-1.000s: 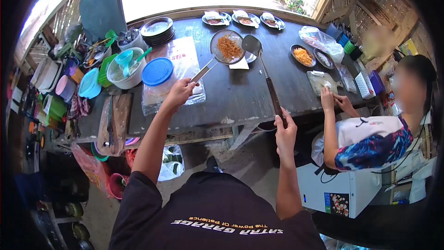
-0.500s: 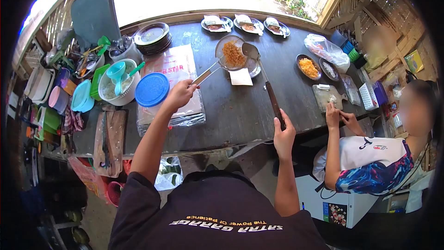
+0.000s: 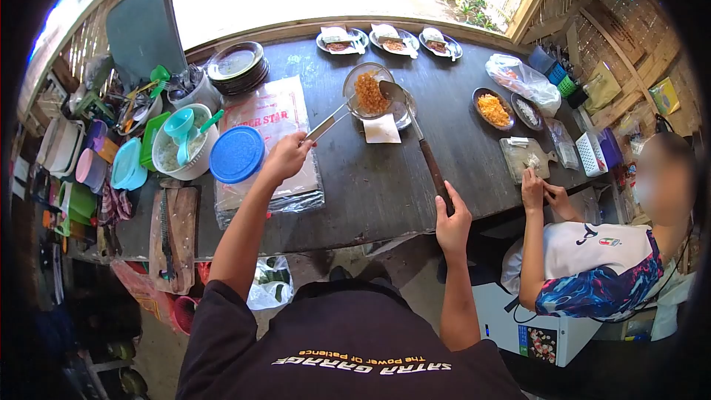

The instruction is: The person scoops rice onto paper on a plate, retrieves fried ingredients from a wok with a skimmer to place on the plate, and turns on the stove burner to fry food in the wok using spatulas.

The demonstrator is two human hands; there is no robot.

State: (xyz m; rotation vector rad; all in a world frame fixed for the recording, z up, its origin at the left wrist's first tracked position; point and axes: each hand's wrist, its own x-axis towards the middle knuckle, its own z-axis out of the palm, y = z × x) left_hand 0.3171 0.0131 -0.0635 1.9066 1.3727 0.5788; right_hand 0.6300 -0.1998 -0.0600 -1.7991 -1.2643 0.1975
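My left hand point(image 3: 288, 155) is closed round the handle of a round mesh strainer point(image 3: 351, 96), which holds orange-brown fried bits point(image 3: 370, 94). In my right hand point(image 3: 452, 224) is the dark handle of a metal spatula point(image 3: 429, 159); its blade touches the right side of the bits. Under the strainer, partly hidden, a plate point(image 3: 404, 115) bears a white paper point(image 3: 381, 130). A tub with a blue lid point(image 3: 237, 155) stands on plastic-wrapped brown paper point(image 3: 289, 111) beside my left hand.
Three served plates point(image 3: 393, 41) line the far edge. Stacked plates point(image 3: 235, 61), a white bowl point(image 3: 196, 159) and a cutting board point(image 3: 172, 230) stand left. At right, a co-worker's hands point(image 3: 537, 191) are at a small board point(image 3: 522, 157), near a dish of orange food point(image 3: 493, 108).
The strainer and the spatula blade have come closer together, with the blade now against the bits. The view has shifted, and more of the paper below the strainer shows.
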